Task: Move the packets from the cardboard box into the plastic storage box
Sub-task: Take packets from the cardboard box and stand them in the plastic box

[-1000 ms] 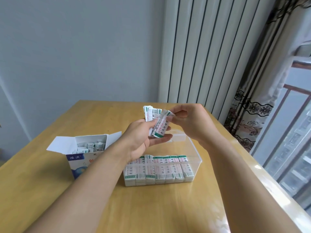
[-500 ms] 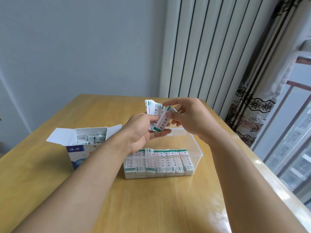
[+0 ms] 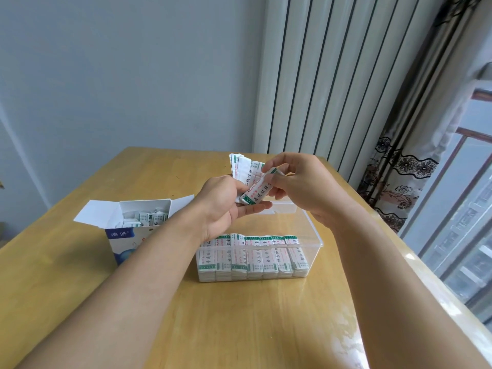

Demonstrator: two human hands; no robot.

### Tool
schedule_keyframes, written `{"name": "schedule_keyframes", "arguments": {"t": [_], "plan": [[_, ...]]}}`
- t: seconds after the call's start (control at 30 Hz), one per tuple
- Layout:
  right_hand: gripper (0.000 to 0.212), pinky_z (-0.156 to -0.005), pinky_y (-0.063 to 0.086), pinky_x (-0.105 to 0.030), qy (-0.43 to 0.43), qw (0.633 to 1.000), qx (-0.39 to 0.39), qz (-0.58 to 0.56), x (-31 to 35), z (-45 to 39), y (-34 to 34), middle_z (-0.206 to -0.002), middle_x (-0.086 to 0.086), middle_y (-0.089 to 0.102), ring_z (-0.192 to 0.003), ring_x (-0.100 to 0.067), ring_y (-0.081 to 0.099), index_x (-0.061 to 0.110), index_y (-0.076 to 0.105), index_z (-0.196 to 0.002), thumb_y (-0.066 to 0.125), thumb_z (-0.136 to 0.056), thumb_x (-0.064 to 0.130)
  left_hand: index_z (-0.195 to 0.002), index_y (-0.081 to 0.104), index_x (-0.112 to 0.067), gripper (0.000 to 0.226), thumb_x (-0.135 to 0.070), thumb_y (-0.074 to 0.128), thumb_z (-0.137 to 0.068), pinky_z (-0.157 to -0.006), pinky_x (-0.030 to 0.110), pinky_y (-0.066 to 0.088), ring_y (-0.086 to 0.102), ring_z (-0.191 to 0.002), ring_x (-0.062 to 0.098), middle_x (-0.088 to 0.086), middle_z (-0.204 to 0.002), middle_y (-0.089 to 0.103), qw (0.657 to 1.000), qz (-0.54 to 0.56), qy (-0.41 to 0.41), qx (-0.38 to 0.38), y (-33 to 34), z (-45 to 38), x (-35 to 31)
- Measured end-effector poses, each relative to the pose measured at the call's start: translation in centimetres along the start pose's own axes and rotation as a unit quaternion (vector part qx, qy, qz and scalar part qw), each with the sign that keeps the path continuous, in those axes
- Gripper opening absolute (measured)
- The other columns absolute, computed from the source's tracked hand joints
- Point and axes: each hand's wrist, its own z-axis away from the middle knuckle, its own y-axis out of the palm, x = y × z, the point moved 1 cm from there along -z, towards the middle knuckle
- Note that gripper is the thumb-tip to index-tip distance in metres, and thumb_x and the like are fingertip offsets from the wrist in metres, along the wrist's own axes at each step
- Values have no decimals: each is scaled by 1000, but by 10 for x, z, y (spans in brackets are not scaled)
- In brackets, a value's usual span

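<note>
My left hand (image 3: 222, 202) grips a fanned bunch of white packets with green ends (image 3: 243, 169) above the clear plastic storage box (image 3: 314, 235). My right hand (image 3: 300, 187) pinches the top end of one packet (image 3: 257, 193) that lies tilted across the bunch. A row of several stacked packets (image 3: 253, 255) fills the near side of the plastic box; its far side looks bare. The open white and blue cardboard box (image 3: 125, 235) stands to the left, with loose packets (image 3: 145, 218) inside it.
All of this sits on a wooden table (image 3: 239, 315). A striped curtain (image 3: 332, 75) hangs behind it, a patterned curtain (image 3: 399, 182) and a window lie at the right. The table's right edge runs close to my right forearm.
Both hands stay together above the plastic box. My right fingers have shifted on the tilted packet's upper end; the view has tipped slightly upward.
</note>
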Motion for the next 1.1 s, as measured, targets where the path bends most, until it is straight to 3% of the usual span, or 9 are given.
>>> {"name": "schedule_keyframes", "arguments": {"t": [0.13,0.23,0.37,0.5,0.6,0.73,0.8,0.9,1.1], "plan": [[14,-71,64,-42,-10,1000,10,-3,-1,1,3,-83,-5,74,-72,-20,75,19,72,-102,67,-96,8,-127,57,5,35,4,36,-99,-65,32,61,75,-92,39,26,-118,68,999,-28,4,-19,-2,2,0],[27,-65,58,-30,-17,998,28,-50,-2,-1,-2,-78,-5,75,-67,-18,70,20,74,-113,74,-91,4,-117,62,4,33,3,35,-98,-59,30,58,72,-74,30,24,-108,71,997,-76,16,-24,1,5,-2],[18,-67,58,-24,-10,995,38,-94,-2,-2,-7,-79,-6,75,-71,-16,68,14,78,-104,76,-89,4,-109,64,3,33,3,34,-98,-58,28,56,68,-62,23,19,-89,70,994,-98,30,-22,6,7,-3],[14,-75,63,-30,-12,995,40,-92,1,-1,-4,-91,-16,75,-74,-18,68,9,77,-101,67,-95,1,-116,64,3,38,4,31,-97,-61,30,55,67,-63,23,20,-89,70,992,-110,41,-36,6,6,-3],[15,-69,60,-28,-14,997,23,-67,-1,-2,-3,-87,-9,75,-73,-18,69,13,73,-105,67,-95,3,-115,62,3,35,4,32,-98,-61,30,59,71,-68,28,21,-91,71,993,-108,37,-33,6,9,-3],[7,-75,62,-33,2,999,-15,-48,-4,-5,-22,-87,-4,77,-83,-26,74,14,67,-96,70,-94,7,-103,58,-1,27,5,32,-100,-78,44,64,72,-81,39,20,-92,70,988,-116,60,-79,7,8,-4],[12,-83,62,-43,6,1000,20,23,-6,-3,-34,-86,-4,77,-88,-30,75,15,66,-91,70,-94,4,-103,60,1,29,5,32,-99,-80,43,63,70,-79,36,19,-93,69,983,-136,81,-94,5,5,-5],[14,-83,62,-47,28,988,89,127,-9,3,-34,-82,-5,78,-81,-27,76,15,67,-91,69,-92,1,-103,62,1,31,5,32,-96,-80,42,63,70,-79,34,20,-92,68,981,-135,94,-100,3,3,-4],[9,-82,63,-45,34,987,121,98,-7,2,-22,-83,-7,78,-78,-25,77,10,67,-95,71,-92,2,-98,63,-1,29,3,34,-97,-75,39,62,69,-71,29,18,-89,69,982,-147,90,-82,3,2,-4]]}}
